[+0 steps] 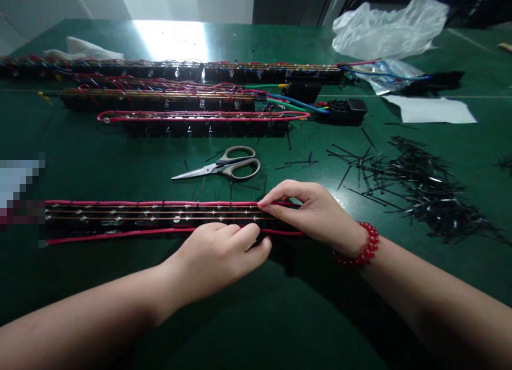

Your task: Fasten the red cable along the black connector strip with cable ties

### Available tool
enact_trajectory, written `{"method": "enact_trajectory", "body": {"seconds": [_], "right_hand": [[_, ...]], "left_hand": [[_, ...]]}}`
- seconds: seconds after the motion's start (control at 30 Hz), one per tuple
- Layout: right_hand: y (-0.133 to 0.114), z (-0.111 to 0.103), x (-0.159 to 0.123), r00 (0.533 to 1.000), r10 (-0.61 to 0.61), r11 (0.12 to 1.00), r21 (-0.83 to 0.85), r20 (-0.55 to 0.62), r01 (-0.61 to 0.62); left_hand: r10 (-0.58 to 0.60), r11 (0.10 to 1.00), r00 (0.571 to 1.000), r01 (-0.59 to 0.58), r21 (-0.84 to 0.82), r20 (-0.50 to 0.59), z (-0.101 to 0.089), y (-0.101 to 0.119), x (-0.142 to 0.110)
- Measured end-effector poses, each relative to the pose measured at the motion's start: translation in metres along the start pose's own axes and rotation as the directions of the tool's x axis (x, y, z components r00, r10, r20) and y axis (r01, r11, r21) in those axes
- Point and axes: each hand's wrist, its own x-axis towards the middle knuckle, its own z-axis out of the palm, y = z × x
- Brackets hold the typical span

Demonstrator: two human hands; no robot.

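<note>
A long black strip assembly (136,219) with metal rods and rows of shiny contacts lies in front of me. One red wire (132,203) runs along its far edge, bound at intervals by black ties; another red wire (120,234) follows the near edge. My right hand (316,212) pinches thumb and forefinger together at the far wire; whatever small thing is between the fingertips is hidden. With fingers curled, my left hand (220,252) rests against the near edge, over the near wire. What it grips, if anything, does not show.
Scissors (224,166) lie behind the strip. Loose black cable ties (424,183) are heaped at right. Farther back are more wired black assemblies (204,126), a white paper (436,110) and a clear plastic bag (388,29). A red beaded bracelet (366,244) circles my right wrist.
</note>
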Motion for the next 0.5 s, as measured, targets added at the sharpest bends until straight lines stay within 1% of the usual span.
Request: {"method": "enact_trajectory", "body": {"seconds": [0.1, 0.17, 0.33, 0.5], "right_hand": [[-0.0003, 0.0000, 0.0000, 1.000, -0.005, 1.000, 0.000, 0.008, 0.005], [-0.0003, -0.0002, 0.0000, 1.000, -0.006, 1.000, 0.002, 0.010, 0.006], [0.0000, 0.0002, 0.0010, 1.000, -0.009, 1.000, 0.007, 0.012, 0.009], [0.0003, 0.0023, 0.0003, 0.999, -0.043, 0.999, -0.009, 0.032, 0.043]], "left_hand": [[0.026, 0.999, 0.999, -0.027, 0.022, 0.038, -0.0001, 0.0010, 0.0003], [0.035, 0.999, 0.998, -0.037, 0.039, 0.046, 0.0004, 0.0015, 0.0015], [0.004, 0.999, 1.000, -0.004, 0.054, 0.013, 0.0022, 0.0030, 0.0056], [-0.015, 0.997, 1.000, 0.015, 0.073, 0.001, 0.0025, 0.0017, 0.0059]]}}
